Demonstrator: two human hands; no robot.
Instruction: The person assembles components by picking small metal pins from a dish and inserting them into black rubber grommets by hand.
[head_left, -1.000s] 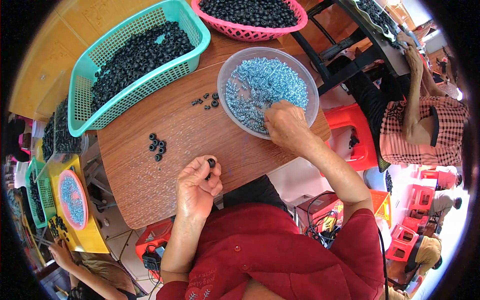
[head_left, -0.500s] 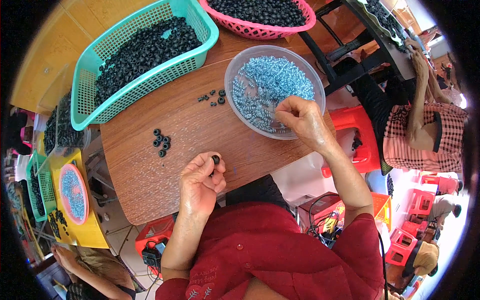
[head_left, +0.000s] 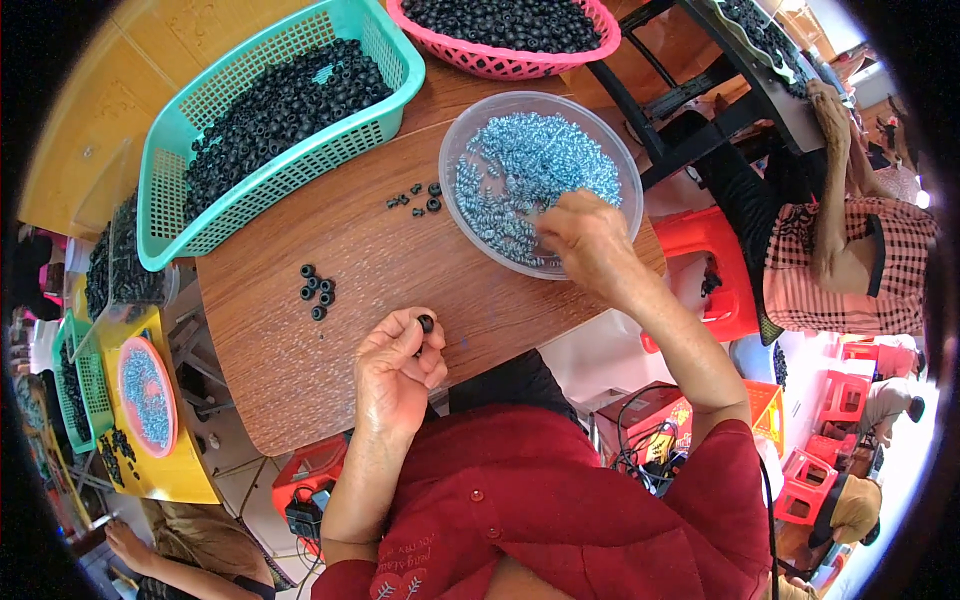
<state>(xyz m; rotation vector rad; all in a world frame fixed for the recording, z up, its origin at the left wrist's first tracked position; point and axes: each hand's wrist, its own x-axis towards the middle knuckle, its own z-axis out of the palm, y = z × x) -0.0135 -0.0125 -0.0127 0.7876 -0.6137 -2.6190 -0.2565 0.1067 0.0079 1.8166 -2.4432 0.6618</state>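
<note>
Between the thumb and fingers of my left hand, closed above the table's near edge, is a small round black plastic piece. My right hand reaches into a clear round plastic bowl, its fingertips pressed together at the contents; whatever they pinch is hidden. Filling the bowl are many small shiny pale-blue ridged pieces, spring-like in look. Left of the bowl lie a few small black parts. Several round black pieces with holes form a cluster on the wooden table.
A teal basket heaped with black pieces stands at the back left. Beside it is a pink basket of similar pieces. To the right are a red stool and a seated person in checks. Another table stands left.
My right hand has turned palm-down and gone slightly lower into the blue pieces. My left hand keeps its grip on the black piece. The whole view has shifted slightly.
</note>
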